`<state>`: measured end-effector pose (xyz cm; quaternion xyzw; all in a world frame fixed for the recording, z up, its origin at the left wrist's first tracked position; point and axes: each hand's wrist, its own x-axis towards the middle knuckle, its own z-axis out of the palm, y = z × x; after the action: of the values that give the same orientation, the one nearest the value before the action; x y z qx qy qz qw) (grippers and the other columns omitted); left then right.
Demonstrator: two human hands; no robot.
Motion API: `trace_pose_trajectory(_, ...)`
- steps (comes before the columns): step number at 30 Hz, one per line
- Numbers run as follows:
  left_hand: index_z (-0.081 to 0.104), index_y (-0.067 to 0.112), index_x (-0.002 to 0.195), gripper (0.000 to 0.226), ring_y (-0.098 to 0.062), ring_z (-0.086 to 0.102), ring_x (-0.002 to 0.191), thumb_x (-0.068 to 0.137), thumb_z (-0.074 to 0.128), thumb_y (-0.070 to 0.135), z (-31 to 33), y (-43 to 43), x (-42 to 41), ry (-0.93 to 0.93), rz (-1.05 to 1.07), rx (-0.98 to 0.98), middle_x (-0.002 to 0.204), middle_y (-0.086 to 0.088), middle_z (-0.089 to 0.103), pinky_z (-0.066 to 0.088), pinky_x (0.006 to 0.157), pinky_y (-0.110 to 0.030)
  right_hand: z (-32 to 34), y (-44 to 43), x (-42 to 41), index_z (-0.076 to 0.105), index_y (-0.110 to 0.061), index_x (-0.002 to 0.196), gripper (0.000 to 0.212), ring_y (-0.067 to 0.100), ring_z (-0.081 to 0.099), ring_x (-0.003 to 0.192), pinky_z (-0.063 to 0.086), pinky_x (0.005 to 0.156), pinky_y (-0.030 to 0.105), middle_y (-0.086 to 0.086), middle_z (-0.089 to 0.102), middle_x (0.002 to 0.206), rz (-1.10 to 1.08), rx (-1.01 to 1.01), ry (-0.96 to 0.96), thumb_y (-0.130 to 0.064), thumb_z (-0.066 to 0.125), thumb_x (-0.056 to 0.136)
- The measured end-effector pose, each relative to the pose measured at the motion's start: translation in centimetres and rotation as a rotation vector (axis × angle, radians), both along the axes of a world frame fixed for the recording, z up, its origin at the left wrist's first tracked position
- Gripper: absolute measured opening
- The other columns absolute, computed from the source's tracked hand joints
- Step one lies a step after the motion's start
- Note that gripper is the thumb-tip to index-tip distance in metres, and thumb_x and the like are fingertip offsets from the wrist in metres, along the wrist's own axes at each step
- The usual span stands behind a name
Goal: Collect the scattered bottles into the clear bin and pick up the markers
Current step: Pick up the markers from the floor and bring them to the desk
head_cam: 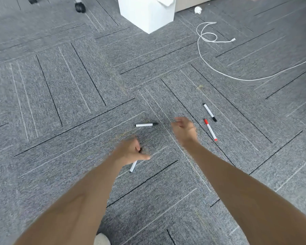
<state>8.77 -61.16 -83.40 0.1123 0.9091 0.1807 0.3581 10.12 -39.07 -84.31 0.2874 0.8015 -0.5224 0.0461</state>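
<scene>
Several markers are in view on the grey carpet. My left hand (131, 152) is closed around a white marker (133, 166) whose lower end sticks out below the fist. A black-capped white marker (146, 124) lies flat just beyond that hand. My right hand (184, 129) hovers with fingers curled and nothing visible in it, between that marker and two others. To its right lie a black-capped marker (209, 112) and a red-capped marker (210, 129). No bottles or clear bin are in view.
A white box (148, 13) stands at the top centre. A white cable (219, 55) loops across the carpet at the upper right, near a crumpled paper ball (198, 10). Chair castors (80, 7) sit at the top left. A shoe tip (102, 239) shows at the bottom.
</scene>
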Motion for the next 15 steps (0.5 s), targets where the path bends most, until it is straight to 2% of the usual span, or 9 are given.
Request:
trace_pose_trajectory(2, 0.054, 0.015, 0.106, 0.052, -0.014, 0.058, 0.086, 0.075, 0.074, 0.051, -0.4, -0.1, 0.7, 0.05, -0.079, -0.074, 0.093, 0.004, 0.057, 0.047, 0.09, -0.038, -0.2, -0.1, 0.0, 0.048, -0.012, 0.137, 0.042, -0.002, 0.041, 0.062, 0.037, 0.046, 0.014, 0.002, 0.062, 0.12, -0.004, -0.028, 0.015, -0.017, 0.057, 0.096)
trace_pose_trajectory(5, 0.061, 0.006, 0.105, 0.036, -0.015, 0.058, 0.075, 0.084, 0.071, 0.034, -1.0, 0.0, 1.3, 0.067, -0.079, -0.079, 0.09, -0.002, 0.063, 0.052, 0.079, -0.031, -0.5, -0.2, 0.4, 0.047, -0.016, 0.137, 0.043, 0.0, 0.04, 0.066, 0.037, 0.056, 0.017, 0.001, 0.059, 0.124, 0.012, -0.065, 0.037, -0.024, 0.058, 0.096)
trace_pose_trajectory(7, 0.063, 0.004, 0.104, 0.029, -0.015, 0.057, 0.07, 0.086, 0.069, 0.026, -1.4, 0.1, 1.4, 0.054, -0.041, -0.05, 0.089, -0.005, 0.065, 0.053, 0.075, -0.031, -0.6, 0.0, 0.8, 0.047, -0.017, 0.137, 0.043, 0.0, 0.041, 0.067, 0.039, 0.05, 0.014, 0.0, 0.058, 0.124, 0.021, -0.067, 0.046, -0.025, 0.059, 0.096)
trace_pose_trajectory(11, 0.056, 0.003, 0.11, 0.027, -0.018, 0.064, 0.077, 0.088, 0.067, 0.014, -1.7, 0.0, 1.3, 0.031, 0.014, 0.019, 0.095, -0.009, 0.065, 0.057, 0.07, -0.029, -0.7, 0.9, 1.1, 0.049, -0.015, 0.136, 0.042, -0.001, 0.044, 0.064, 0.037, 0.04, 0.007, -0.001, 0.06, 0.119, -0.005, -0.078, 0.047, -0.021, 0.061, 0.096)
trace_pose_trajectory(13, 0.056, 0.003, 0.105, 0.016, -0.014, 0.059, 0.066, 0.095, 0.057, 0.015, -1.6, -0.1, 1.0, 0.026, 0.009, 0.037, 0.085, -0.006, 0.06, 0.05, 0.054, -0.022, -0.7, 1.3, 1.2, 0.049, -0.015, 0.134, 0.04, 0.001, 0.046, 0.064, 0.038, 0.041, 0.009, 0.001, 0.061, 0.119, -0.026, -0.085, 0.046, -0.018, 0.06, 0.096)
trace_pose_trajectory(15, 0.054, 0.004, 0.101, 0.016, -0.013, 0.052, 0.062, 0.1, 0.045, 0.018, -1.4, 0.2, 0.2, 0.054, 0.029, 0.063, 0.081, -0.004, 0.054, 0.04, 0.046, -0.019, -0.7, 1.6, 1.2, 0.05, -0.016, 0.133, 0.039, 0.003, 0.047, 0.062, 0.037, 0.041, 0.01, 0.003, 0.063, 0.117, -0.03, -0.064, 0.036, -0.017, 0.059, 0.096)
